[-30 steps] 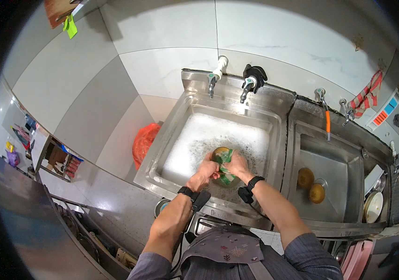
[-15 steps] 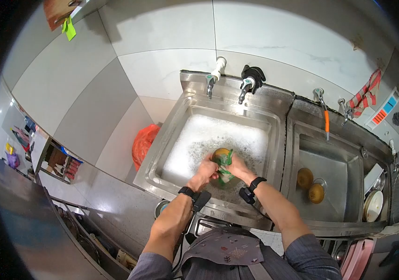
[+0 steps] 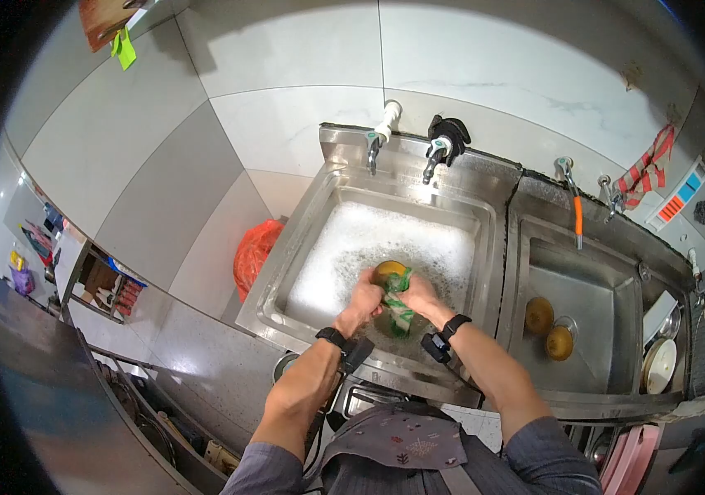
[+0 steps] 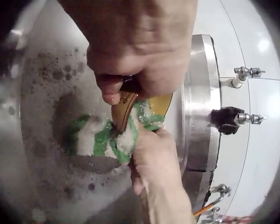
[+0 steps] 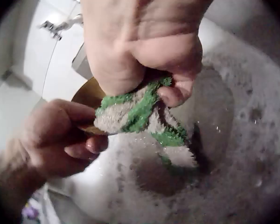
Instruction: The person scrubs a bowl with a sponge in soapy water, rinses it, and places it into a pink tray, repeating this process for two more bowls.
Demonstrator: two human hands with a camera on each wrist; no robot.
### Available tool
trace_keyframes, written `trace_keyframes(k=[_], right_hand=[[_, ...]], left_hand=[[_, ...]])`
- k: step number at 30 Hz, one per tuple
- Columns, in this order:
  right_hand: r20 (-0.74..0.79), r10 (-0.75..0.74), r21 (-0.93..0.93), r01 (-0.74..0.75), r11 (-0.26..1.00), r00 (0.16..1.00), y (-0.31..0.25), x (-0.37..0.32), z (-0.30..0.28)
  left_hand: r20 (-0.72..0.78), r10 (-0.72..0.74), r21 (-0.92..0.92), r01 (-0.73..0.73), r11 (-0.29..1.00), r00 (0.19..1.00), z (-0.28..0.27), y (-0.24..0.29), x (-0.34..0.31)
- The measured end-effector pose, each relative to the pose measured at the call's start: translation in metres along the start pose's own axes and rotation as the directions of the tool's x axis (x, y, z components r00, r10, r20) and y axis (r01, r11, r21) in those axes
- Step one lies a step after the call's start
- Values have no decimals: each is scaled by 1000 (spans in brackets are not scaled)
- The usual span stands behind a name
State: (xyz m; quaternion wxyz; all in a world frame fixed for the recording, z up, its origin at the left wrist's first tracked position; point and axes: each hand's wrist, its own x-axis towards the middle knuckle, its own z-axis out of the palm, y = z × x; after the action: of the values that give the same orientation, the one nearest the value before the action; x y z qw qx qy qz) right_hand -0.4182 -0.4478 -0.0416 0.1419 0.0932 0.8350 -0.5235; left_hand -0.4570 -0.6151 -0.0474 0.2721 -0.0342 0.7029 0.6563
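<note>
Over the foamy water my left hand grips an amber glass bowl by its rim, thumb on one side and fingers on the other. My right hand holds a wet green-and-white striped cloth, bunched and folded over the bowl's edge. In the left wrist view, the bowl is tilted, with the cloth lying against both sides of its rim. A loose end of the cloth dangles toward the water in the right wrist view. The hands largely hide the bowl's lower part.
White suds fill much of the steel sink. Two taps rise at its back, a black glove on one. The right-hand basin holds two round amber dishes; white dishes stand beyond. A red bag is at left.
Both hands stay at nearly the same spot with the bowl and cloth. The cloth shifts along the rim; its hanging end swings and bunches, then spreads again.
</note>
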Motion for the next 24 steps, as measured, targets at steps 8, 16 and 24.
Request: trace_keyframes(k=[8, 16, 24], right_hand=[[94, 216, 497, -234, 836, 972, 12, 12, 8], [-131, -265, -350, 205, 914, 955, 20, 16, 2], [74, 215, 572, -218, 791, 974, 7, 13, 14]], left_hand=[[-210, 121, -249, -173, 953, 970, 30, -2, -9], [107, -110, -2, 111, 994, 988, -8, 21, -12], [-284, 154, -162, -206, 965, 946, 11, -4, 2]])
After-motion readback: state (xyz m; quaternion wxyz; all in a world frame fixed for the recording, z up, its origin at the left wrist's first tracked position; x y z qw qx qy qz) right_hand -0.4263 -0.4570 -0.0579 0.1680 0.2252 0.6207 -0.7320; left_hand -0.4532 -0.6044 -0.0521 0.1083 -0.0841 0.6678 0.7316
